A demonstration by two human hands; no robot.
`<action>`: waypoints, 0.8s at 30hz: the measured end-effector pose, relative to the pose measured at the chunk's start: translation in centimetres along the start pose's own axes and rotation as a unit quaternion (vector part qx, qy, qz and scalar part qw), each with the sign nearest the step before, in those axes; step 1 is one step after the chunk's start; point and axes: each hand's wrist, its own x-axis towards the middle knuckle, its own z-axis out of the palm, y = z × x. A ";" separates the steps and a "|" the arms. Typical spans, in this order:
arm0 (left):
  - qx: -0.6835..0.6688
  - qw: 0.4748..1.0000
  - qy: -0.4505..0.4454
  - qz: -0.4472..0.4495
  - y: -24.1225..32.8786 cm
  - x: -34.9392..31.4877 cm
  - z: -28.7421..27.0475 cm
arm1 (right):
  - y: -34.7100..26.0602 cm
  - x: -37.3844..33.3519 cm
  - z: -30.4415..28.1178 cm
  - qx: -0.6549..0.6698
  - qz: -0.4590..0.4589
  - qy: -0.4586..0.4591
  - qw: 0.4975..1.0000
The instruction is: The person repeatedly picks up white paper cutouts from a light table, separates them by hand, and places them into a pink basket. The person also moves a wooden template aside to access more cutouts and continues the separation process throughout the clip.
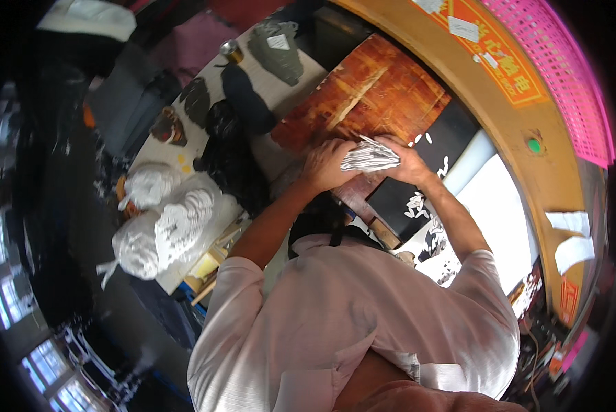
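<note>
Between my two hands is a bundle of thin white strips (pixel 371 156), its ends fanned out unevenly with dark gaps between them. My left hand (pixel 328 166) is closed on its left side, and my right hand (pixel 407 163) grips it from the right. Just beyond the hands lies a worn reddish-brown wooden board (pixel 370 86). Small white oval pieces (pixel 416 203) are scattered on a black surface (pixel 394 199) near my right forearm. I cannot make out what the strips are made of.
White plastic-wrapped bundles (pixel 184 216) sit on the table to the left. Dark cloth-like pieces (pixel 246 96) and a can (pixel 231 51) lie farther back. An orange-brown panel (pixel 507 130) curves along the right, with a pink perforated basket (pixel 562 69) above it.
</note>
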 end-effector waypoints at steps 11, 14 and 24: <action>-0.498 0.789 -0.199 -0.298 -4.9 5.1 -3.9 | -0.8 7.3 -4.3 0.183 0.156 0.116 0.964; 0.065 0.974 -0.149 -0.156 -5.5 5.5 -2.7 | -0.4 8.9 -2.1 -0.124 0.225 0.115 0.959; -0.166 0.981 -0.101 -0.005 -1.2 2.0 2.8 | -6.1 -13.0 6.8 0.133 0.234 0.339 0.902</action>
